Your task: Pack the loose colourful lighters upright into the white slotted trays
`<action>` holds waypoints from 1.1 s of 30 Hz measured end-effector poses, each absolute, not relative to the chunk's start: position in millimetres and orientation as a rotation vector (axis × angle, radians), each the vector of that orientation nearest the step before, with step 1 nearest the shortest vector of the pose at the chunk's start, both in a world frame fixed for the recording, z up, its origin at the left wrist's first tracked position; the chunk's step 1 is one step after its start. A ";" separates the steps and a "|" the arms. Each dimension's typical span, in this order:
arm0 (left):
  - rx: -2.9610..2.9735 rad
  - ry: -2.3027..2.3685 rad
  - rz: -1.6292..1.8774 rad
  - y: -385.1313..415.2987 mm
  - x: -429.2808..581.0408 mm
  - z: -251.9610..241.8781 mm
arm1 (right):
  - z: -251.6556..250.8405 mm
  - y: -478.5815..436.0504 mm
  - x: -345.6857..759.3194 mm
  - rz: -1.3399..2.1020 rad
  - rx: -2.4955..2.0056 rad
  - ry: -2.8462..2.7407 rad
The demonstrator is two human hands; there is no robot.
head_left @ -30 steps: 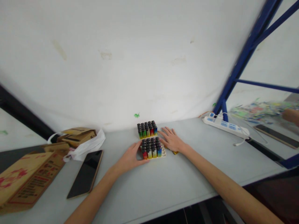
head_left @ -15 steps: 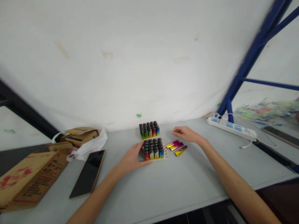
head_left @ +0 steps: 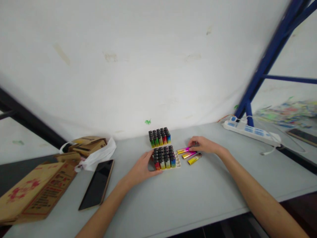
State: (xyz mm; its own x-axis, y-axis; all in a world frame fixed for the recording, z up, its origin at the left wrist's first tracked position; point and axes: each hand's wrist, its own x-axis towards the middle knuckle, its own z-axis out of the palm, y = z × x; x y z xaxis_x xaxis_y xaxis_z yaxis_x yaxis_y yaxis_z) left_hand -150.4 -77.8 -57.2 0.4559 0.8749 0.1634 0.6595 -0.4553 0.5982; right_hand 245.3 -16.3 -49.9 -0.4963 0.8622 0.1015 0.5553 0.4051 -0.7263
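Note:
My left hand (head_left: 141, 168) is wrapped round the left side of a white tray (head_left: 178, 162), thumb along its front edge. Upright lighters (head_left: 165, 162) with black tops fill most of this tray, while the slots at its right end are bare. Behind it stands a second block of upright lighters (head_left: 159, 137). Three loose lighters lie to the right of the front tray. My right hand (head_left: 201, 144) has its fingers closed at the pink end of the farthest lighter (head_left: 182, 150). Nearer me are another pink and yellow lighter (head_left: 189, 155) and a yellow lighter (head_left: 194, 159).
On the left are a black phone (head_left: 97, 185), a white plastic bag (head_left: 100, 155) and cardboard boxes (head_left: 37, 191). A white power strip (head_left: 252, 133) with cables lies at the back right, beside a blue metal frame (head_left: 260, 69). The wall rises behind the table.
My right hand has come down onto the farthest loose lighter, its fingers closing at the pink end. My left hand keeps its hold on the tray. The view has shifted slightly.

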 end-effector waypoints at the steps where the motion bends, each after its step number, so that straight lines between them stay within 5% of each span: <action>1: 2.252 1.290 0.634 -77.9 -150.6 -57.0 | -49.9 -17.7 245.7 0.877 -1.208 -2.172; 10: 2.245 1.298 0.641 -76.8 -151.2 -59.7 | -43.9 -25.0 229.4 0.876 -1.151 -1.758; 22: 2.207 1.336 0.644 -77.8 -151.3 -58.0 | -41.2 -42.1 188.8 1.362 -0.951 -1.298; 33: 2.172 1.282 0.678 -75.1 -151.0 -56.0 | -38.9 -50.6 178.0 1.081 -1.067 -1.392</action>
